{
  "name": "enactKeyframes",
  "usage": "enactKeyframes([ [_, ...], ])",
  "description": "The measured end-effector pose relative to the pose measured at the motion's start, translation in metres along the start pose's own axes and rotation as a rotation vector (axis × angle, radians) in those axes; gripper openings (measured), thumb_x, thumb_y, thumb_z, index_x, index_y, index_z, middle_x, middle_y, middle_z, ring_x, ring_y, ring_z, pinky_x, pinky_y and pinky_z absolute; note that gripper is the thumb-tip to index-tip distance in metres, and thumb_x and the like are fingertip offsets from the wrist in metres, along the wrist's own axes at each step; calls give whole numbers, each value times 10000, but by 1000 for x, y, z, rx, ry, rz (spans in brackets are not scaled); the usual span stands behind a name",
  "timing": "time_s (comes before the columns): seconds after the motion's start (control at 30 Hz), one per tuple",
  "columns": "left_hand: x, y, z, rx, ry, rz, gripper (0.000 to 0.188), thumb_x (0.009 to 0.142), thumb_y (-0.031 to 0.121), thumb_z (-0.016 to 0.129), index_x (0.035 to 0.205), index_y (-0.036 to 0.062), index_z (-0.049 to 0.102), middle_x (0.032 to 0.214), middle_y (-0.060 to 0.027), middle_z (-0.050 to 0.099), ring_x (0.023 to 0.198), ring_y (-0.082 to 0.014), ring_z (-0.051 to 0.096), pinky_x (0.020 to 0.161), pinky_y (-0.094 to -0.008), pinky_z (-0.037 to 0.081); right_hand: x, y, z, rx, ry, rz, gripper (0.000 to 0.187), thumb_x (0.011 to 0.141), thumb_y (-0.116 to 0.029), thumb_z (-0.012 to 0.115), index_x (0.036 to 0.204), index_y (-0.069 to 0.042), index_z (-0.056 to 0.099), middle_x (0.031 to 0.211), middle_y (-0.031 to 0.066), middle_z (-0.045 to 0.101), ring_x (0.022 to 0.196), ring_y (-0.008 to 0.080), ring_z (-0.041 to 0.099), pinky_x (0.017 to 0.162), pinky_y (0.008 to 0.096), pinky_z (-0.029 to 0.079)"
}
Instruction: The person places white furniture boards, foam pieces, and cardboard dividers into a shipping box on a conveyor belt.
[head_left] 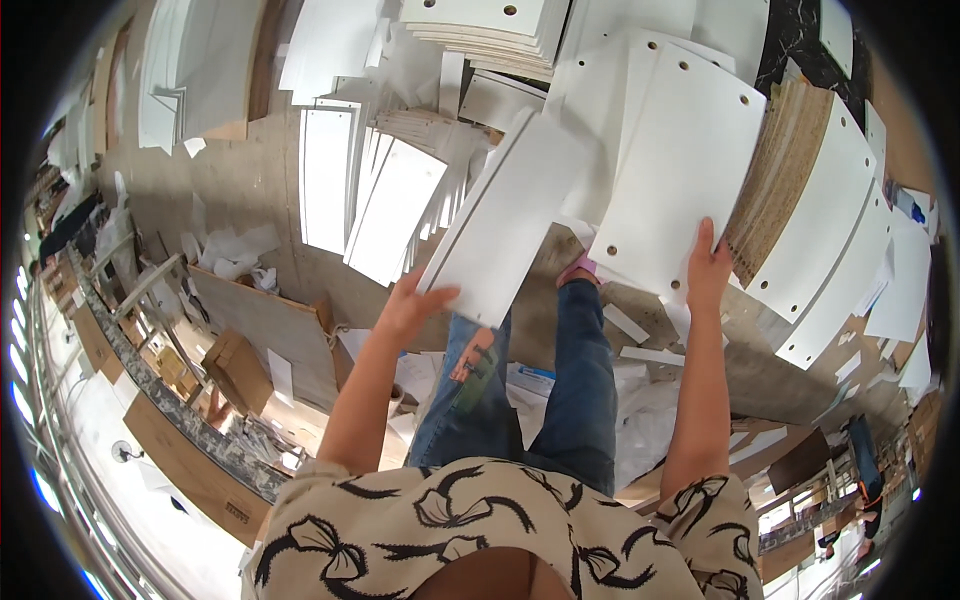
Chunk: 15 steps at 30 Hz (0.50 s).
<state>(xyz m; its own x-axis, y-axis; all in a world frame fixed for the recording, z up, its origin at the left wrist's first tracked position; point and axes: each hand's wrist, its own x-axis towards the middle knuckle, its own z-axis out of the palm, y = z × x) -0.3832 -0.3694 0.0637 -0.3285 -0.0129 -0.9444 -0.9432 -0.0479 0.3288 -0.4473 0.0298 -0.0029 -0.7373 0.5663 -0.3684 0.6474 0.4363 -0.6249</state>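
Observation:
My left hand (pixel 412 306) is closed on the near end of a white board (pixel 515 205) with a dark groove along its left side. Its thumb lies on the top face, and the other fingers are hidden beneath. My right hand (pixel 708 268) grips the near right edge of a white panel (pixel 675 165) with several round holes near its edges. Another white sheet shows under that panel's left side. The panel's right edge lies close to a stack of chipboard panels (pixel 785 165), whose raw brown edges show. Both held pieces slant away from me, with a gap between their near ends.
White boards (pixel 395 200) lean in a group at the left, behind the grooved board. A stack of drilled panels (pixel 490 25) stands at the far middle, more drilled panels (pixel 825 205) at the right. Scraps (pixel 625 323) litter the floor. A cardboard box (pixel 237 370) sits at the left.

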Motion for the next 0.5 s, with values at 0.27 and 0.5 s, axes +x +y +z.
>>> enactKeyframes([
  [0.27,-21,-20,39,-221,-134,91,371,767,0,631,1126,-30,546,1018,-83,611,928,-165,573,819,-288,450,28,29,72,-123,-135,44,623,824,-560,525,888,58,572,818,226,605,740,312,578,703,360,452],
  [0.5,75,-1,130,-516,-259,76,348,823,49,614,1150,-4,508,1082,-90,578,1009,-191,567,827,-325,486,31,13,77,-273,-335,-90,411,899,-356,459,1057,-6,606,1029,219,601,951,335,576,844,369,437],
])
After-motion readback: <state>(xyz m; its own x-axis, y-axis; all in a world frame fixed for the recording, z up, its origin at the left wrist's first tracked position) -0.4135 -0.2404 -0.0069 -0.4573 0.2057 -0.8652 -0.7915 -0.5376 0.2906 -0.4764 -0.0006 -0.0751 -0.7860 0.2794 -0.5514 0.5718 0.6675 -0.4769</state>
